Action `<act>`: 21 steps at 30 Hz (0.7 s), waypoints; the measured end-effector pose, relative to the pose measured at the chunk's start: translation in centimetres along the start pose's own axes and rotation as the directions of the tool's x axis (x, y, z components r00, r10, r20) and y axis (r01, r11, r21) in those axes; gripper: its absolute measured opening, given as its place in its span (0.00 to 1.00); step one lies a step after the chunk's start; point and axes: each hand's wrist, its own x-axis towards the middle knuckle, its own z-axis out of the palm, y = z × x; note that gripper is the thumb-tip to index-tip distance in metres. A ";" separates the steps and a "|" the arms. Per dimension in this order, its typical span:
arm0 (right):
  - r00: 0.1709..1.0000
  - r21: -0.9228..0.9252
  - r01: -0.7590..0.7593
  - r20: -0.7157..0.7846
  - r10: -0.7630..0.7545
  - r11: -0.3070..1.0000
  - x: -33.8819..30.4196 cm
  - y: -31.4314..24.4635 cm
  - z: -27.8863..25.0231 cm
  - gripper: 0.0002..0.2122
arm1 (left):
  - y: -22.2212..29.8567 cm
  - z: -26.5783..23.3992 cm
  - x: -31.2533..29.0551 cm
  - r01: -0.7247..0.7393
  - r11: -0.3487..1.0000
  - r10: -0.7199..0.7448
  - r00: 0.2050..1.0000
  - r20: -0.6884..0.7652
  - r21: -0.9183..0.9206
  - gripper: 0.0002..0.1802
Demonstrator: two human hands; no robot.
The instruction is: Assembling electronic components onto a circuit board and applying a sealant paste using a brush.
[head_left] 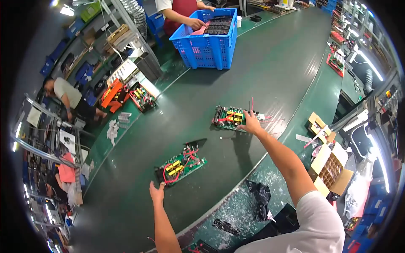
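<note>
Two green circuit boards lie on the dark green belt in front of me. My right hand is at the right end of the farther circuit board, thumb and fingers on its parts and edge. That board carries yellow-wrapped transformers, and thin red wires stick out past my hand. The nearer circuit board, to the left, has yellow blocks, a thick red wire loop and a black piece at its far end. Beside its near left corner is my left hand, fingers apart and thumb close to the board; I cannot tell whether it touches.
A blue crate of black parts stands on the belt ahead, a person's hands at it. Another person bends down at far left. An orange case is on the left ledge. At right are a divided cardboard box and a black plastic bag.
</note>
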 end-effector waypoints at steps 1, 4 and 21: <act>1.000 -0.070 -0.016 -0.004 0.016 0.997 -0.4 -1.8 0.6 0.48 | -0.4 -0.3 0.9 0.026 0.997 -0.025 1.000 -0.020 0.069 0.45; 0.999 -0.110 0.007 0.054 -0.001 0.994 1.0 2.8 0.4 0.40 | 0.2 2.8 3.3 0.025 0.997 -0.020 0.998 0.067 -0.073 0.45; 0.992 -0.154 0.120 -0.017 -0.125 0.981 0.2 0.4 3.2 0.17 | -3.6 1.3 6.5 0.211 0.968 -0.194 0.972 0.132 -0.132 0.18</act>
